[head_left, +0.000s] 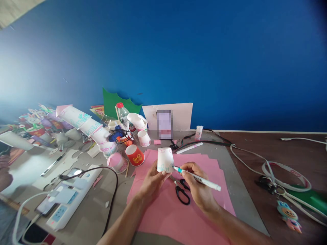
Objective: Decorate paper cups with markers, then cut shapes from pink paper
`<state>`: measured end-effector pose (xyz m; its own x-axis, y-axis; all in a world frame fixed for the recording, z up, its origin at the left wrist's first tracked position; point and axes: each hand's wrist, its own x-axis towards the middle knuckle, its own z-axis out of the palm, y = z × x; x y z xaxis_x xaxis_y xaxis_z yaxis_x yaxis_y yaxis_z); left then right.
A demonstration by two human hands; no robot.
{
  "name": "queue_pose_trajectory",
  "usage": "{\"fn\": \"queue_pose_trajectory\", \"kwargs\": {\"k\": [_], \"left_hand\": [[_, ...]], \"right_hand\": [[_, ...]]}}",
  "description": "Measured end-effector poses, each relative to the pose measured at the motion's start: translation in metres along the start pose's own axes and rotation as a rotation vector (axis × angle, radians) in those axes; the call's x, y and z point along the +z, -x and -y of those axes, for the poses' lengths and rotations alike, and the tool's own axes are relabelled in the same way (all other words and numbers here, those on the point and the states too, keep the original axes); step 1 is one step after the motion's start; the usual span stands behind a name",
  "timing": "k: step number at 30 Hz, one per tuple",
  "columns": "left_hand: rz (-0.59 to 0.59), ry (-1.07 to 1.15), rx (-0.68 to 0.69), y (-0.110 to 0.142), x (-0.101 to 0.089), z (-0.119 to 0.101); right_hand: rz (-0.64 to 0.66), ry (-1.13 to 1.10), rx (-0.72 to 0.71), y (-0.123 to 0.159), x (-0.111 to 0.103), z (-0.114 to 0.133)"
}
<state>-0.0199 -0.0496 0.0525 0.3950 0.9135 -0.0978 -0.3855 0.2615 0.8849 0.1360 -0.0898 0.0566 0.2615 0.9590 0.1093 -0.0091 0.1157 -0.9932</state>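
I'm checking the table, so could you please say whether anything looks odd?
The paper cup tower leans sharply leftward, though lens distortion may exaggerate it. A pink paper scrap lies loose beside the power strip.

Your left grip (pixel 152 181) has the white tapered paper cup (pixel 165 157) upside down, and your right grip (pixel 200 191) brings the white, teal-tipped marker (pixel 207 182) to its right edge, beside green scrawl! Beneath, black-handled metal scissors (pixel 177 191) lie on pink paper sheets (pixel 158 217); left, a gold-printed red paper cup (pixel 136 156) leans on your grey surface (pixel 120 194).

Scissors (pixel 177 190) on paper (pixel 163 217) (cup (pixel 165 160) above)
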Motion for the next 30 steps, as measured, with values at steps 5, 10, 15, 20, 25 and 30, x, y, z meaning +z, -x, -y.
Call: {"fn": "queue_pose_trajectory", "kwargs": {"k": [5,10,15,20,25,30], "left_hand": [[-0.008,0.004,0.005,-0.0006,-0.0006,0.0011],[0.002,0.021,0.007,-0.0009,-0.0015,0.0021],[0.006,0.020,0.010,-0.0011,-0.0006,0.0016],[0.007,0.004,0.009,-0.0014,-0.0003,0.0008],[0.002,0.002,0.009,-0.0010,-0.0007,0.0008],[-0.007,-0.003,0.019,-0.0001,-0.0007,0.0013]], "right_hand": [[0.005,-0.013,0.020,0.0011,-0.0004,0.0006],[0.002,0.005,-0.003,0.0007,-0.0011,-0.0003],[-0.001,0.007,-0.010,-0.0005,-0.0010,0.0019],[0.006,-0.014,0.003,-0.0009,-0.0006,0.0022],[0.010,-0.049,0.008,0.0009,-0.0005,-0.0004],[0.030,-0.064,0.023,0.0029,-0.0005,0.0009]]}}
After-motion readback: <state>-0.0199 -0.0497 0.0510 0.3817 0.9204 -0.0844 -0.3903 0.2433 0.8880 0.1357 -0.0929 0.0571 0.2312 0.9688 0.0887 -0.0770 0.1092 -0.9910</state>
